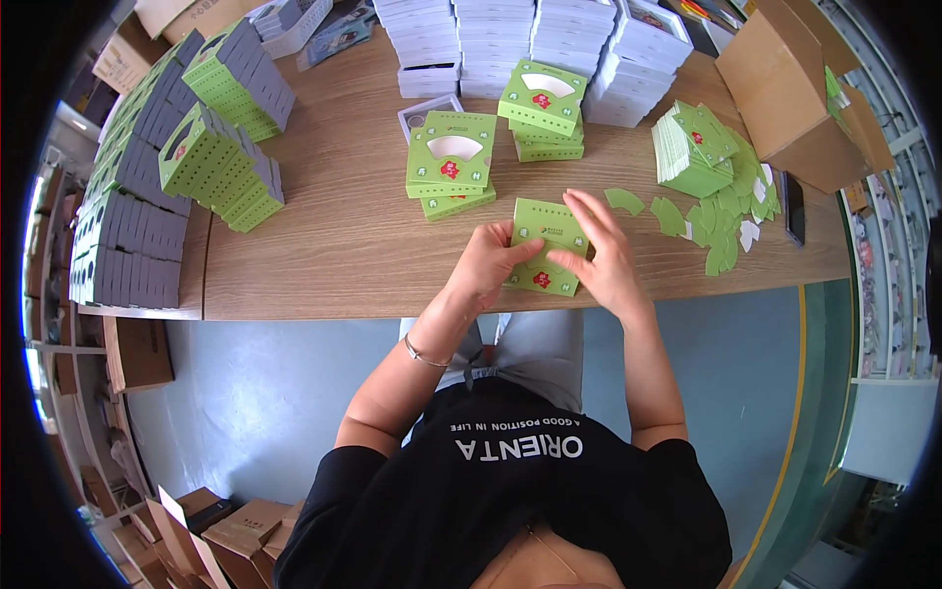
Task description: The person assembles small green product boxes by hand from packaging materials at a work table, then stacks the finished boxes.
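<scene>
A flat green printed card sleeve [551, 224] lies at the table's near edge, in front of me. My left hand [486, 261] grips its left side, thumb on the printed face and fingers underneath. Over its right side my right hand [608, 263] is open, thumb and fingers apart, touching or just above the card. Close behind are green boxes with a fan-shaped window [454, 147], stacked on another box. To the right lie loose green fan-shaped cut-outs [669, 217] and a stack of flat green sleeves [687, 162].
Tall stacks of white boxes [491, 54] line the back. Finished-looking green-and-grey boxes [132, 211] fill the left side. An open cardboard carton [775, 98] stands at the back right, near a dark phone [794, 209]. More green boxes [543, 98] sit before the white stacks.
</scene>
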Demonstrator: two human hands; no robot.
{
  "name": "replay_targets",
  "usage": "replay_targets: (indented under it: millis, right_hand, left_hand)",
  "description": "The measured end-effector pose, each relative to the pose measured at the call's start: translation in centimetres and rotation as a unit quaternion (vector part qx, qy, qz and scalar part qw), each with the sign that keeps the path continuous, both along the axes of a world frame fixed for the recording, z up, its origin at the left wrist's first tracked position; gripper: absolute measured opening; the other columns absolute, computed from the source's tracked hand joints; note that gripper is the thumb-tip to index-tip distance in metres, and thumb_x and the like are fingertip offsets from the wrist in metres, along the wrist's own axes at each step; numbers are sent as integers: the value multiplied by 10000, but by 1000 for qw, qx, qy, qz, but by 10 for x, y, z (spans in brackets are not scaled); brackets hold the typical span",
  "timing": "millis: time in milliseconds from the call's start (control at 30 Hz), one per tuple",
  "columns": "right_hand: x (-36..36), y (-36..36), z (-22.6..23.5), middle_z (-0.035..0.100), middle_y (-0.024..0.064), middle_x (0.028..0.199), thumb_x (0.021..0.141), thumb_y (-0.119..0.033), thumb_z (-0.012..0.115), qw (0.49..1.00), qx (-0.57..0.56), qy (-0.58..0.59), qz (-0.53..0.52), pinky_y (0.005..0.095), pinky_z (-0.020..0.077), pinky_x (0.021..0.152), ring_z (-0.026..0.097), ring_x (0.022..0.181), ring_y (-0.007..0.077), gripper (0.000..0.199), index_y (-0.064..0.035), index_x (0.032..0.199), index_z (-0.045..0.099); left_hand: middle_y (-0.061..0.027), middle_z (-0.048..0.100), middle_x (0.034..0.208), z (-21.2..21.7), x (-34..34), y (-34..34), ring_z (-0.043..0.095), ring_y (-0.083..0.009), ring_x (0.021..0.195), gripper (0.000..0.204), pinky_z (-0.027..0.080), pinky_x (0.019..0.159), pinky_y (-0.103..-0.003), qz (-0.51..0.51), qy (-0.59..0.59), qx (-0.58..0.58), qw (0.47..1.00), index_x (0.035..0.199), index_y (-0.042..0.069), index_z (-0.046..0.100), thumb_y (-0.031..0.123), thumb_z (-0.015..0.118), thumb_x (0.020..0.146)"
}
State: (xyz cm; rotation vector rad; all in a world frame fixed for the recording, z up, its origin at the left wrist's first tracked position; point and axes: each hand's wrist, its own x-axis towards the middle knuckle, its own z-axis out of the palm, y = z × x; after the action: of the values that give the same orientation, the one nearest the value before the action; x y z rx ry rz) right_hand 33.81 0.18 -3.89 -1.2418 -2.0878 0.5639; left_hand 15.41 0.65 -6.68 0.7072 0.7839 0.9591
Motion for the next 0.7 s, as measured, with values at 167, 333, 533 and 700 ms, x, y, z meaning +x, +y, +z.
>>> replay_targets:
  millis: [167, 333, 533, 700]
  right_hand:
    - [2, 2, -3, 608, 159, 1147, 785, -227, 727, 996, 76, 52, -22, 376, 501, 845, 613, 1015, 307, 491, -1, 1196, 583]
    - [1, 4, 3, 652, 156, 1022, 795, -213, 726, 992, 59, 100, -47, 353, 519, 701, 652, 835, 270, 373, 6, 1083, 635]
    - [16, 27, -17, 654, 186, 810, 818, -243, 707, 976, -153, 84, -127, 345, 479, 585, 646, 698, 238, 286, 21, 922, 671]
    - [33, 50, -43, 642, 175, 687, 814, -230, 692, 997, -7, -6, -72, 358, 471, 602, 625, 631, 264, 255, 15, 883, 677]
  left_hand:
    - [-84, 692, 903, 8, 2, -2, 637, -106, 781, 126, 526, 701, -248, -9, 3, 24, 1000, 981, -30, 663, -1, 615, 869]
    - [-54, 684, 852, 20, 8, 3, 615, -85, 732, 106, 512, 676, -245, -4, 33, 75, 997, 958, -36, 657, 6, 618, 869]
    - [-169, 596, 1045, 19, 32, 8, 584, -232, 953, 341, 486, 813, -342, 162, 333, 249, 895, 1103, -43, 561, 13, 669, 784]
    - [-247, 372, 1393, 5, 47, -11, 334, -353, 1331, 685, 255, 1100, -481, 3, 632, 521, 573, 1373, -31, 352, 349, 595, 858]
